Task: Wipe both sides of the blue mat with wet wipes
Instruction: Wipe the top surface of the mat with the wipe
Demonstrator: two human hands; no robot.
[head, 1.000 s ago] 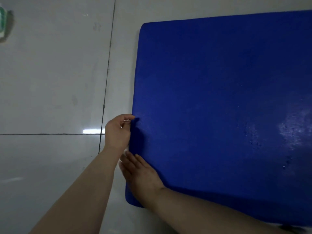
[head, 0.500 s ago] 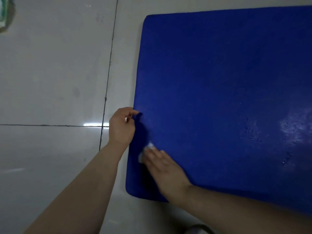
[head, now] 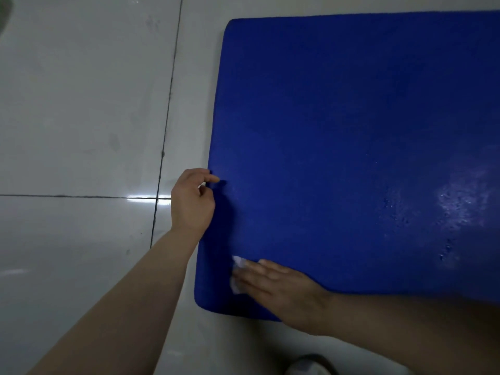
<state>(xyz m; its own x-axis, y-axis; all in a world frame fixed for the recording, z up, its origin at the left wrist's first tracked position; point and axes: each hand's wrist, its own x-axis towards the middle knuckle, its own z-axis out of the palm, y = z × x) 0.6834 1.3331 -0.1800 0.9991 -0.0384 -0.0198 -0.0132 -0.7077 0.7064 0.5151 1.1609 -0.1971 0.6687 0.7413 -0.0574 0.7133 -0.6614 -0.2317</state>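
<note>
So the blue mat (head: 351, 144) is lying flat on the tiled floor (head: 81, 104), with its left edge and near-left corner right where both hands are working. The left hand (head: 192, 201) sits at that left edge, fingers curled with the thumb and forefinger pinching the rim to pin it. The right hand (head: 278, 288) is a bit nearer the body and just inboard of the corner, fingers laid out flat and pressing a small white wet wipe (head: 238, 274) against the surface. Most of the wipe is hidden under the fingers; only a crumpled bit pokes out past the fingertips.

My guess on handling: it looks like a thick foam pad with rounded corners, so probably light and bendy rather than rigid. The surface looks finely textured, and well off to the right of the wiping hand there's a shiny patch with droplets, so that part is wet and likely slick. The glossy tile could let the whole thing slide under a hard push, which is why pinning the edge makes sense.

For flipping it, I'd grab the left edge near where the left hand already is, or that near corner, and peel it over. Can't tell what the underside looks like from here.
</note>
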